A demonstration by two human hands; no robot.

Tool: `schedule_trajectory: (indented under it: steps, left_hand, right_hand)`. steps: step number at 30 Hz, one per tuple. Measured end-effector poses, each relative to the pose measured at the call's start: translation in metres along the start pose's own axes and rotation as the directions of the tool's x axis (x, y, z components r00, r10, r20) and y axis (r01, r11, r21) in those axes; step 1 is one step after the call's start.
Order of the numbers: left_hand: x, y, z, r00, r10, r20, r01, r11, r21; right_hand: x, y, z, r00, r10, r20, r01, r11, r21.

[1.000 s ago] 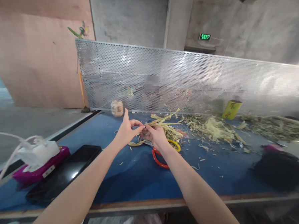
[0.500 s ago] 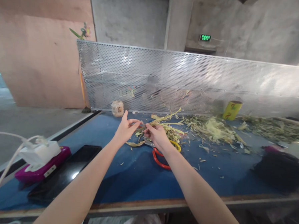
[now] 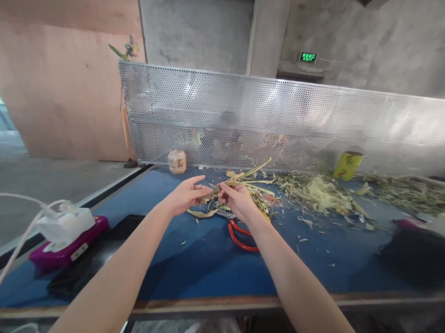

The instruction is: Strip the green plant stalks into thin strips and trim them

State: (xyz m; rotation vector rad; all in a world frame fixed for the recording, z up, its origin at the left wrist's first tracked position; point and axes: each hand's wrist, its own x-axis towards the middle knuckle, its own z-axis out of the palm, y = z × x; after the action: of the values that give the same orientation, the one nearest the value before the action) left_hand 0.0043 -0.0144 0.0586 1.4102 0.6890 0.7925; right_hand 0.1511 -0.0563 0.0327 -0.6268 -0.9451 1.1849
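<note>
Over the blue table (image 3: 187,264) my two hands meet. My right hand (image 3: 239,201) is closed, pinching dry yellow-green leaf strips (image 3: 254,173) whose long ends stick out up and to the right. My left hand (image 3: 186,195) has its thumb and fingertips closed at the near end of the strips, with one finger raised; what exactly lies between its fingertips is too small to make out. Under my right wrist lie scissors (image 3: 241,239) with one red handle and a yellow one, mostly covered. A loose leaf piece (image 3: 202,214) rests left of the blades.
Shredded plant heaps (image 3: 318,191) spread to the right. A yellow-green can (image 3: 348,165) and a pale roll (image 3: 177,161) stand by the perforated metal screen (image 3: 211,101). At left are a purple power strip (image 3: 69,248) with white plugs and a black tablet (image 3: 90,264). A dark bundle (image 3: 419,256) sits right.
My left hand has turned flatter, its raised finger lowering toward the right, and its fingertips have come closer to my right hand. My right hand stays on the strips. The view has shifted slightly.
</note>
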Motion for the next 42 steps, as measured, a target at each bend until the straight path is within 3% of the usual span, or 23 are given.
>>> schedule_trajectory:
  steps: [4, 11, 17, 23, 33, 42]
  left_hand:
    - [0.0037, -0.0032, -0.0042, 0.999, 0.032, -0.01, -0.032, 0.999, -0.016]
    - [-0.0014, 0.0021, -0.0016, 1.0, -0.012, -0.022, 0.011, 1.0, -0.025]
    - [-0.0001, 0.0008, -0.0038, 0.999, 0.029, 0.024, -0.027, 0.998, -0.064]
    - [0.0002, 0.0, -0.0007, 1.0, 0.012, -0.02, -0.013, 0.998, -0.058]
    - [0.0005, -0.0011, 0.0032, 0.978, 0.206, -0.013, -0.205, 0.978, 0.041]
    - [0.0013, -0.0027, 0.0022, 0.965, 0.263, 0.005, -0.263, 0.962, 0.078]
  right_hand:
    - [0.0003, -0.0003, -0.0006, 0.999, -0.004, 0.033, 0.004, 1.0, 0.0]
    - [-0.0005, -0.0021, 0.0021, 0.999, -0.038, 0.028, 0.038, 0.999, 0.01]
    - [-0.0007, 0.0003, 0.002, 0.999, -0.042, 0.014, 0.042, 0.999, 0.002]
    - [-0.0004, 0.0016, -0.0007, 0.997, -0.046, 0.056, 0.048, 0.998, -0.036]
    - [-0.0004, 0.0026, 0.001, 0.998, -0.013, 0.063, 0.015, 0.999, -0.034]
    - [-0.0004, 0.002, 0.0023, 0.999, -0.04, 0.031, 0.04, 0.999, 0.001]
